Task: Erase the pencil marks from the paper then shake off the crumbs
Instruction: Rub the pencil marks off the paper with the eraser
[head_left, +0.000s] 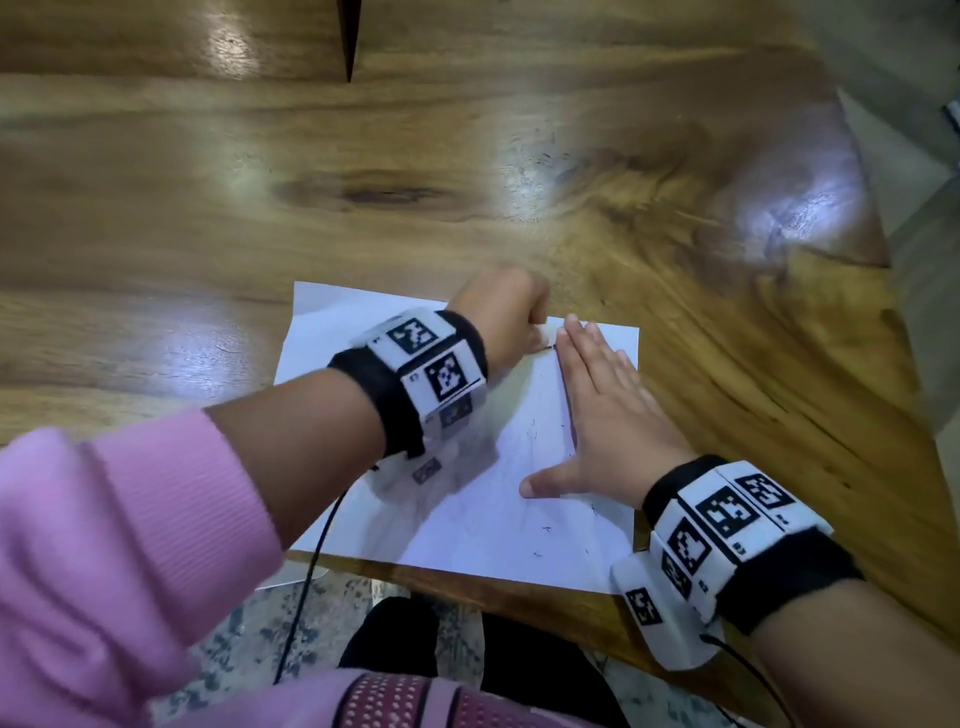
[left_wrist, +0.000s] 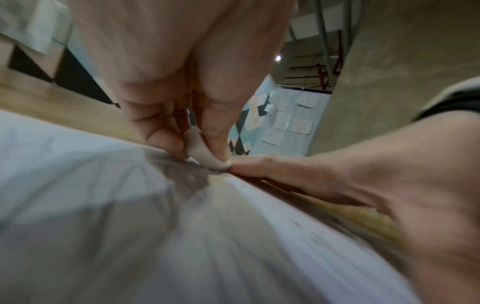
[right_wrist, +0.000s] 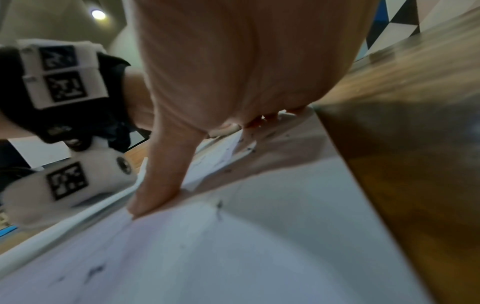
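A white sheet of paper lies at the near edge of the wooden table. My left hand pinches a small pale eraser between thumb and fingers and presses its tip onto the paper near the far edge. Right beside it, my right hand lies flat on the paper with fingers straight and thumb spread, holding the sheet down. Dark eraser crumbs speckle the near right part of the sheet. A grey smudge of pencil shows just below the eraser.
The table's near edge runs just under the paper, with patterned floor and dark shoes below. A black cable hangs from my left wrist. Bare wood stretches beyond and to the left of the sheet.
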